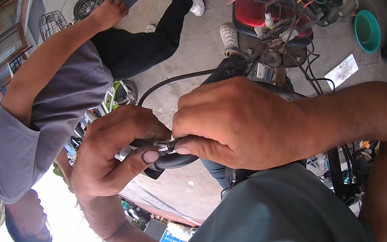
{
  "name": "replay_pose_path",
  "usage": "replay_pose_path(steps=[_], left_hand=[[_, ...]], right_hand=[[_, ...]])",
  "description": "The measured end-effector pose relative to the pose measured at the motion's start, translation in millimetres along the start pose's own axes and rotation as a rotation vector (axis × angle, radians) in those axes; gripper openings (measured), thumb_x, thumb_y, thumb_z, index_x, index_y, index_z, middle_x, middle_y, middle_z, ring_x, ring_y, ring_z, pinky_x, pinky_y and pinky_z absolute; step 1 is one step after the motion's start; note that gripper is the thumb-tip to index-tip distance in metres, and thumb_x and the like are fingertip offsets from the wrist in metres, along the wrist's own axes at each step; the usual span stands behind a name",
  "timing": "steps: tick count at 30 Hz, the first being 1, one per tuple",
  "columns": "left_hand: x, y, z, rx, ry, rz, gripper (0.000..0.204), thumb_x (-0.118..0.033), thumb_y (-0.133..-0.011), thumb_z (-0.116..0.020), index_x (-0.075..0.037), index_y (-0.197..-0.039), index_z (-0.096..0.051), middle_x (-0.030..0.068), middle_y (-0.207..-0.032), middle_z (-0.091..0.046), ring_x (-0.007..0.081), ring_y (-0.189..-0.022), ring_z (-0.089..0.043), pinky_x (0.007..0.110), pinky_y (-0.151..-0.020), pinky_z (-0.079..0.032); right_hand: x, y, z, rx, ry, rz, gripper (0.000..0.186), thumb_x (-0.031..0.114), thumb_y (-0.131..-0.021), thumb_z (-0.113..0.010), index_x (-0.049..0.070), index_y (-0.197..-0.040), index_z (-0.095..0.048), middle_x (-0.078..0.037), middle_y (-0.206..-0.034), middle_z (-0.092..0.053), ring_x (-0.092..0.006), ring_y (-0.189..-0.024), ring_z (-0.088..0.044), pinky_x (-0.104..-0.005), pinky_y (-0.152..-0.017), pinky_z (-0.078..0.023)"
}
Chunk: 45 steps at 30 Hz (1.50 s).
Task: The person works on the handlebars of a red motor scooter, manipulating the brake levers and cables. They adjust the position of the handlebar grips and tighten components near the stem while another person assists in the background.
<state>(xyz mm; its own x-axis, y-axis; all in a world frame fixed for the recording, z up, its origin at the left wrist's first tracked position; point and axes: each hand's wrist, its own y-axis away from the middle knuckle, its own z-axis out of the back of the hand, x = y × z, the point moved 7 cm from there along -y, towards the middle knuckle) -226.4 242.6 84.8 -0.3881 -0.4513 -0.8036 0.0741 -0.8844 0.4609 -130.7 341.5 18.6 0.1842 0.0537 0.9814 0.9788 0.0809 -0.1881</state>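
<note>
Close together in the middle of the view, both of my hands pinch a small metal fitting (pixel 163 147) on a dark cable. My left hand (pixel 109 147) is closed, its thumb and bent fingers at the fitting's left side. From the other side, my right hand (pixel 239 124) grips the short dark piece at the fitting's right end between thumb and forefinger. Just below the fingers runs a thick black tube (pixel 177 161). A black cable (pixel 174 79) arcs behind my hands toward the vehicle. My fingers partly hide the join.
A person in a grey shirt (pixel 59 86) stands close on the left, one arm extended. Exposed wiring (pixel 277 39) and a red part (pixel 249 12) of a stripped vehicle lie ahead right. Farther right are a green basin (pixel 367 31) and a pale flat sheet (pixel 342 71).
</note>
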Motion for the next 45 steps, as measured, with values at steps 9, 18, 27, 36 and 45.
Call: replay_pose_path(steps=[9, 18, 27, 36, 45], left_hand=[[8.2, 4.6, 1.1, -0.09, 0.123, 0.096, 0.041, -0.006, -0.071, -0.086, 0.002, -0.106, -0.067, 0.0141, -0.096, -0.071, 0.0284, -0.093, -0.069, 0.04, -0.083, -0.053], [10.2, 1.5, 1.3, 0.041, 0.029, 0.011, 0.032, -0.015, -0.077, -0.085, 0.002, -0.097, -0.068, 0.016, -0.093, -0.07, 0.0322, -0.086, -0.067, 0.041, -0.078, -0.052], [2.2, 4.1, -5.0, -0.051, -0.05, 0.044, 0.028, -0.014, -0.076, -0.085, 0.0, -0.094, -0.069, 0.011, -0.09, -0.071, 0.0284, -0.079, -0.067, 0.038, -0.071, -0.051], [9.3, 17.0, -5.5, -0.143, -0.054, 0.141, 0.033, -0.019, -0.079, -0.086, 0.001, -0.099, -0.07, 0.012, -0.089, -0.072, 0.0268, -0.088, -0.07, 0.039, -0.086, -0.053], [3.9, 84.5, -33.7, -0.924, -0.648, 0.077, 0.058, -0.042, -0.102, -0.053, 0.006, -0.133, -0.058, 0.0236, -0.136, -0.06, 0.0381, -0.133, -0.053, 0.048, -0.115, -0.035]], right_hand=[[-2.3, 1.5, -2.6, 0.01, -0.043, 0.03, 0.017, 0.008, -0.084, -0.075, 0.003, -0.089, -0.059, -0.011, -0.077, -0.056, -0.0327, -0.071, -0.061, -0.0446, -0.063, -0.048], [-0.4, 0.1, -3.8, -0.022, 0.04, 0.085, 0.018, 0.015, -0.088, -0.071, 0.004, -0.081, -0.06, -0.012, -0.077, -0.065, -0.03, -0.073, -0.069, -0.0424, -0.064, -0.055], [-3.2, 4.8, -5.5, -0.009, -0.061, 0.018, 0.016, 0.01, -0.087, -0.073, 0.004, -0.091, -0.059, -0.012, -0.077, -0.06, -0.0353, -0.071, -0.064, -0.0461, -0.062, -0.048], [2.3, 5.2, -4.5, 0.022, 0.148, 0.102, 0.017, 0.015, -0.088, -0.073, 0.004, -0.094, -0.062, -0.012, -0.083, -0.063, -0.035, -0.082, -0.066, -0.0466, -0.074, -0.051], [62.4, 112.0, 115.7, 0.128, 0.267, -0.18, 0.036, 0.021, -0.088, -0.074, 0.0, -0.116, -0.065, -0.016, -0.105, -0.068, -0.0352, -0.1, -0.067, -0.0448, -0.091, -0.051]])
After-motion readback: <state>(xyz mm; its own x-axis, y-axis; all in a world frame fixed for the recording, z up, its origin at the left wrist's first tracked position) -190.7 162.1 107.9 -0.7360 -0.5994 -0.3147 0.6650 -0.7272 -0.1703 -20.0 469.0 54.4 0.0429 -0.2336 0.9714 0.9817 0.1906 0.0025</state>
